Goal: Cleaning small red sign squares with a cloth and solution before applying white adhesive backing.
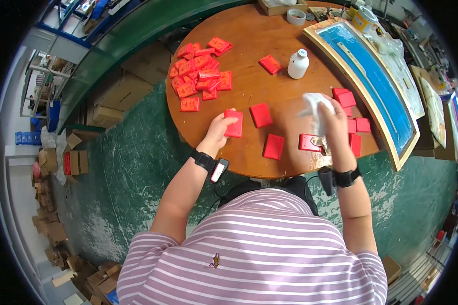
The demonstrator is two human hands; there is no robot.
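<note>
A flat red plastic panel is pinched between the thumb and fingers of my left hand, over the near left edge of the round table. My right hand is closed around a crumpled white cloth, slightly blurred, above the table's right side. On the wood between my hands lie a red panel and another red panel. Below my right hand, a further red panel lies partly behind a stained, crumpled scrap. A white bottle stands upright farther back, beside a red piece with dark markings.
A heap of red pieces with dark markings covers the table's far left. Several plain red panels lie at the right, next to a wood-framed blue screen. A tape roll sits at the back of the brown table.
</note>
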